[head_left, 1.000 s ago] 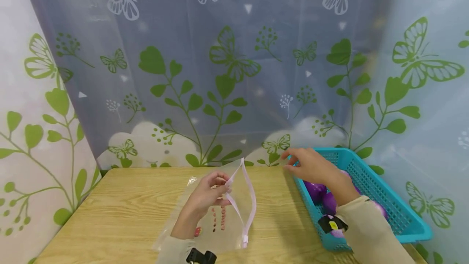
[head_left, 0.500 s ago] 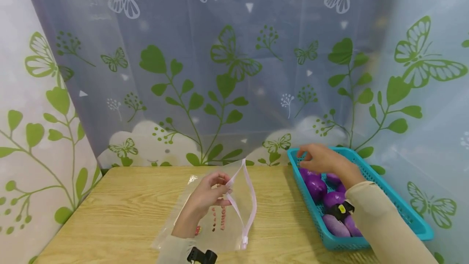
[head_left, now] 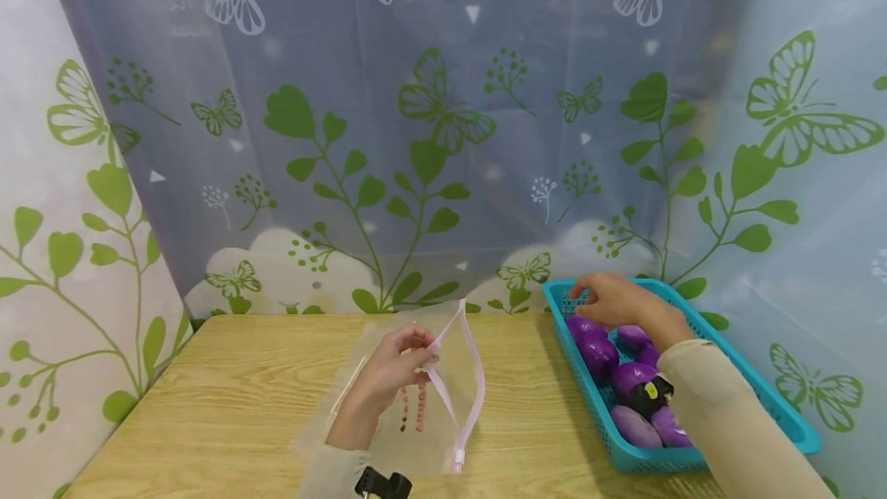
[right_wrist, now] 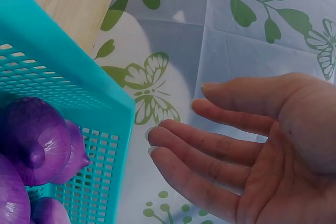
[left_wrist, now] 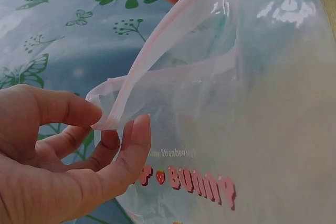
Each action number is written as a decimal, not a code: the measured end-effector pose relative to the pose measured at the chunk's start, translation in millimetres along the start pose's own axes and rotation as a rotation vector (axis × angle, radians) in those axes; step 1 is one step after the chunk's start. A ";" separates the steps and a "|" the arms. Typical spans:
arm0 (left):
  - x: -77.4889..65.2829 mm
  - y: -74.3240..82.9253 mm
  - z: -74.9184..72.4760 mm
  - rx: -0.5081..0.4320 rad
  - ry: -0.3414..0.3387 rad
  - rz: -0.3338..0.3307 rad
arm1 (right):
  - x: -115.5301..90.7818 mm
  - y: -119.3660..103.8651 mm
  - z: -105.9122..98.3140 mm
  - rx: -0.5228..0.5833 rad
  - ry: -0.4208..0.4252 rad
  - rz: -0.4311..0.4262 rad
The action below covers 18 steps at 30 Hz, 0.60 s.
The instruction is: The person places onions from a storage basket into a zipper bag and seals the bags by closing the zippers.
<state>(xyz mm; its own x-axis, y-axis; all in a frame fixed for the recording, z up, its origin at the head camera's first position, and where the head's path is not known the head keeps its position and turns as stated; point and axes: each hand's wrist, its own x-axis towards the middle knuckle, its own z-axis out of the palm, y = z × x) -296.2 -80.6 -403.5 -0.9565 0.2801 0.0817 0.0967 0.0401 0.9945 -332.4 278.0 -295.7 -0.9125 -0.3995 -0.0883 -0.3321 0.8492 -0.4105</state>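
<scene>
A clear zip bag (head_left: 446, 383) with a pale pink zip edge and red lettering lies toward the front middle of the table. My left hand (head_left: 391, 364) pinches one side of its mouth between thumb and fingers, and the mouth gapes. In the left wrist view the pinched pink strip (left_wrist: 113, 111) shows at the fingertips. My right hand (head_left: 620, 303) is over the far end of a turquoise basket (head_left: 751, 406), fingers loosely bent and holding nothing. Several glossy purple onions (head_left: 597, 354) lie in the basket, some hidden under the right arm.
The wooden table (head_left: 263, 376) spreads left of the bag, and its bare strip (head_left: 527, 399) runs between bag and basket. A patterned curtain (head_left: 443, 199) stands behind the table and along both sides.
My right hand has moved right, from beside the basket's left rim to over its far end, uncovering more onions. The left hand keeps its pinch on the zip bag.
</scene>
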 end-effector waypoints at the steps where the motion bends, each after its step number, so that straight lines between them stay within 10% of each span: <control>1: 0.5 -0.2 0.4 0.000 0.003 0.000 | 0.2 0.3 -0.1 -0.002 0.000 0.000; 18: 0.5 1.4 4.9 -0.048 0.036 -0.021 | 3.7 15.1 -3.7 -0.018 -0.013 0.032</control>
<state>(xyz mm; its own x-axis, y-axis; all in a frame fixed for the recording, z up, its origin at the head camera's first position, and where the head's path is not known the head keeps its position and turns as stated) -295.2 -75.7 -402.5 -0.9675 0.2453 0.0621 0.0638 -0.0007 0.9980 -341.7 290.6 -298.8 -0.9196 -0.3763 -0.1125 -0.3073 0.8678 -0.3906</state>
